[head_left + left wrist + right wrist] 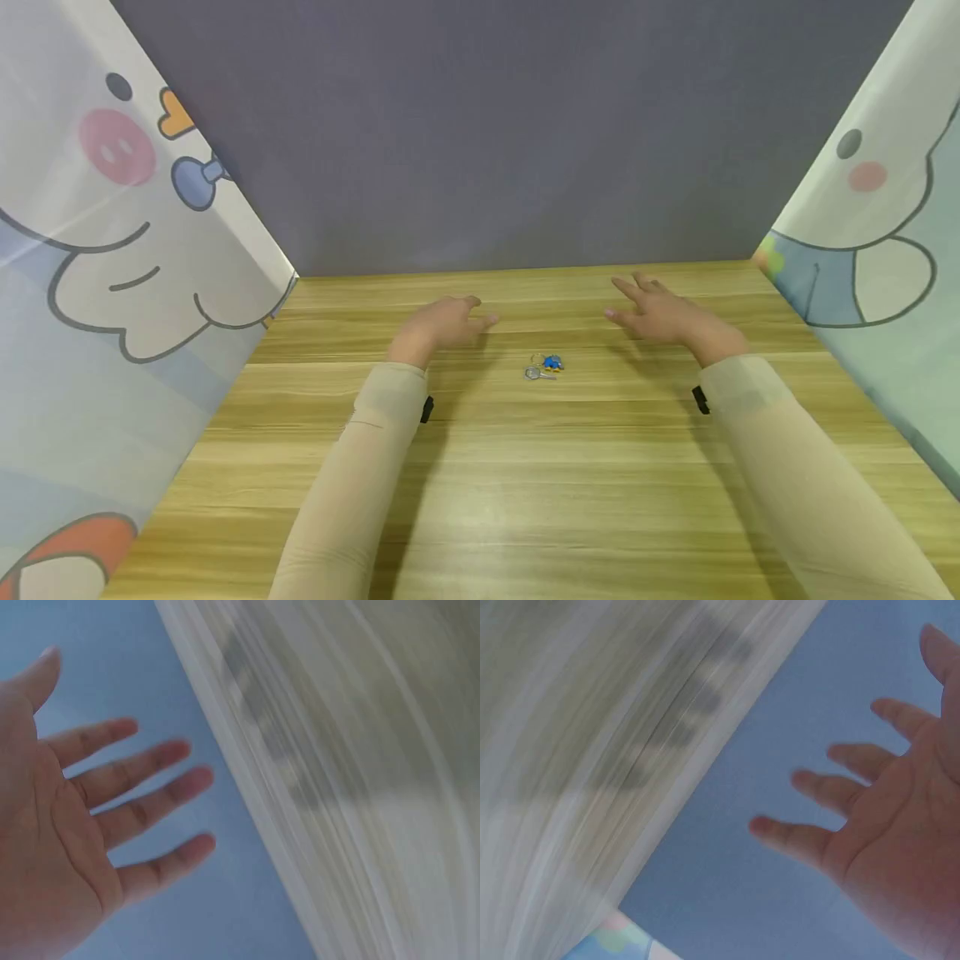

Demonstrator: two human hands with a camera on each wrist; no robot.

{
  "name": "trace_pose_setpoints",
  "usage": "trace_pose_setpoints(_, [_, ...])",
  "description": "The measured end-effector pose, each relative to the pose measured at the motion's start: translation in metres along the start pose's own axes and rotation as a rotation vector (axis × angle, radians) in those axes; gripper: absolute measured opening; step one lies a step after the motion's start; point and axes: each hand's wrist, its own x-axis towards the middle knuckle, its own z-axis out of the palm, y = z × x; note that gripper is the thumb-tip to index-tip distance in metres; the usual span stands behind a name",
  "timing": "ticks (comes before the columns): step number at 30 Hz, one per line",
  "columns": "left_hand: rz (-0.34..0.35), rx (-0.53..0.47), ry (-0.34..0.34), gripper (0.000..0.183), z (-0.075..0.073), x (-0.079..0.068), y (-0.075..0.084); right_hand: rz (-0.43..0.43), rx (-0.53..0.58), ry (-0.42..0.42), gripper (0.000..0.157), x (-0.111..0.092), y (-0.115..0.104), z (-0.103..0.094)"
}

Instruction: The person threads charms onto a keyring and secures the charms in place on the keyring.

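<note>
A silver key [534, 373] lies on the wooden table, with a small blue charm [552, 362] and a metal ring [537, 359] just behind it. To the left of them my left hand [442, 323] hovers over the table, fingers spread and holding nothing. My right hand [660, 315] is held above the table on the other side, its fingers apart and nothing in them. Both wrist views show a bare palm, the left palm [60, 817] and the right palm [900, 832], with loosely extended fingers. Neither hand touches the key or the charm.
The wood-grain table [525, 483] ends at a dark grey panel [525, 133] at the back. Cartoon-printed sheets stand on both sides, a left one [135, 275] and a right one [892, 333]. Each wrist wears a black device, seen at the left wrist [427, 409].
</note>
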Motion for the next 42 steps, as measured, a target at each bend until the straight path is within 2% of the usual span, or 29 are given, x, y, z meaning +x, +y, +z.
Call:
trace_pose_setpoints(3, [0.087,-0.053,-0.047,0.072,0.004,0.003,0.006,-0.075,0.001,-0.006,0.078,0.009,-0.011,0.004])
trace_pose_setpoints(6, [0.180,-0.113,-0.083,0.057,0.014,0.008,0.012,-0.154,0.039,-0.032,0.064,0.022,-0.022,0.014])
trace_pose_setpoints(10, [0.261,-0.176,-0.170,0.037,0.032,0.016,0.016,-0.230,0.134,-0.148,0.053,0.035,-0.036,0.036])
trace_pose_setpoints(14, [0.251,-0.219,-0.251,0.031,0.047,0.022,0.015,-0.276,0.216,-0.279,0.054,0.043,-0.048,0.054])
trace_pose_setpoints(19, [0.210,-0.291,-0.347,0.036,0.051,0.024,0.018,-0.319,0.220,-0.324,0.053,0.049,-0.059,0.062])
trace_pose_setpoints(22, [0.228,-0.257,-0.390,0.037,0.051,0.026,0.024,-0.322,0.186,-0.330,0.048,0.050,-0.063,0.062])
trace_pose_setpoints(26, [0.257,-0.144,-0.377,0.033,0.053,0.029,0.033,-0.323,0.135,-0.322,0.037,0.051,-0.064,0.063])
trace_pose_setpoints(29, [0.258,-0.101,-0.356,0.029,0.053,0.030,0.037,-0.320,0.123,-0.297,0.028,0.052,-0.062,0.064])
trace_pose_setpoints(36, [0.272,-0.083,-0.366,0.020,0.055,0.032,0.034,-0.347,0.145,-0.258,0.017,0.055,-0.057,0.068])
trace_pose_setpoints(42, [0.267,-0.070,-0.378,0.020,0.053,0.032,0.034,-0.323,0.176,-0.240,0.014,0.055,-0.053,0.068])
